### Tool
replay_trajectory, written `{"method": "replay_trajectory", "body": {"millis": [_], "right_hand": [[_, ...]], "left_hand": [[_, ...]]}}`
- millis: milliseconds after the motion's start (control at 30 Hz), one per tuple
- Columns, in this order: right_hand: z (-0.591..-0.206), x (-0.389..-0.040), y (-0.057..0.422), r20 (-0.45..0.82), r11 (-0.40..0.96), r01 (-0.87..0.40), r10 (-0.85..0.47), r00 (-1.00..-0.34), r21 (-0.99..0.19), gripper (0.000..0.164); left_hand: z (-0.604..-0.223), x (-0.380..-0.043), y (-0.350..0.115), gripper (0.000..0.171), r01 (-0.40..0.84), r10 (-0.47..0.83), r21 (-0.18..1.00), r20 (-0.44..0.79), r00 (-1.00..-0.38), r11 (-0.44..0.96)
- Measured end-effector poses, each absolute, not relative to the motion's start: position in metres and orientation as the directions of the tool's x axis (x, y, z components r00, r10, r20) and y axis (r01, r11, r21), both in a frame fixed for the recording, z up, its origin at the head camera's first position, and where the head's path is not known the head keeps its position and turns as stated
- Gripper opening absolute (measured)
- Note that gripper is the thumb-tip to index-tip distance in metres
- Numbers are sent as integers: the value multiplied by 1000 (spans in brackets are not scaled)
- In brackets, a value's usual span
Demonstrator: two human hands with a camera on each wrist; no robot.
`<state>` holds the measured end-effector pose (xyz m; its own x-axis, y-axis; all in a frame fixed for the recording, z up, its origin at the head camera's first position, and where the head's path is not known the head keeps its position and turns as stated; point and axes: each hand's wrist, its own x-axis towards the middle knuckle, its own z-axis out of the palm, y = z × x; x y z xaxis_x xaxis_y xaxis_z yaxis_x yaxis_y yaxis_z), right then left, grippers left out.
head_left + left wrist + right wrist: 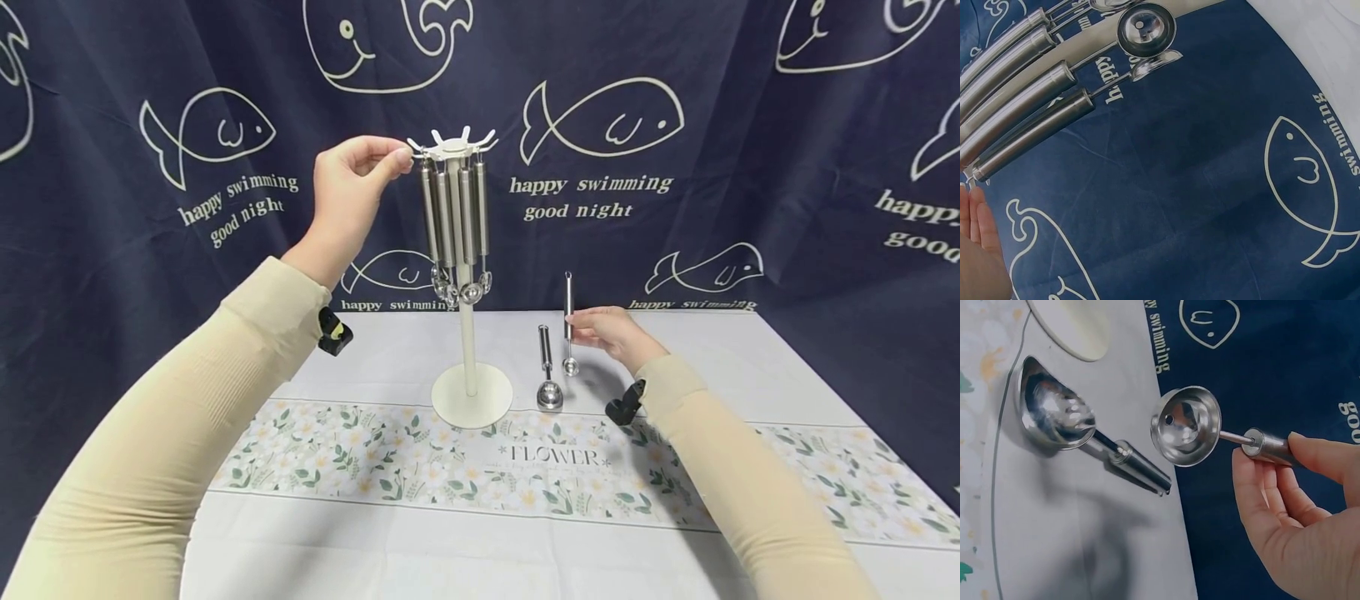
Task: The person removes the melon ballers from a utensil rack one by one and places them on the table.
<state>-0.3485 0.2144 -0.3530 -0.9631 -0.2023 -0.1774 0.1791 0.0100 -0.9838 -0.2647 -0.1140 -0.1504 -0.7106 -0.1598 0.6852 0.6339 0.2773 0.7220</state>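
A cream utensil stand (472,396) with hooks radiating from its top bears several steel scoops (448,221), hung bowls down. My left hand (358,187) pinches the tip of a left-side hook with thumb and fingertips, close to one scoop's hanging loop. In the left wrist view, the fingers (984,228) are beside that loop and partly out of frame. My right hand (1297,512) grips the steel handle of a melon baller (1186,426), which has a small hole in its round bowl. It is held upright above the table, bowl lowest. Left of it, a larger-bowled scoop (1057,412) lies on the table.
A white cloth (360,542) with a floral band (337,454) covers the table. Behind it hangs a dark blue curtain (480,50) with white fish drawings. The stand's round base is left of the loose scoop.
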Motion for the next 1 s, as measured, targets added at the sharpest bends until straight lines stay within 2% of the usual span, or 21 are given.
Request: {"method": "replay_trajectory", "body": {"millis": [333,567,1000], "right_hand": [[-369,-354,219,-215,52,208,-235,-948,-977,5],[-377,-358,221,-297,73,288,-210,-932,-955,6],[-395,-359,220,-353,123,335,-182,-918,-934,9]], "left_hand": [[-152,-265,-115,13,635,-157,722,686,-711,275],[-153,-264,-114,14,642,-150,717,691,-707,271],[-155,-264,-114,9,648,-155,714,695,-702,263]]}}
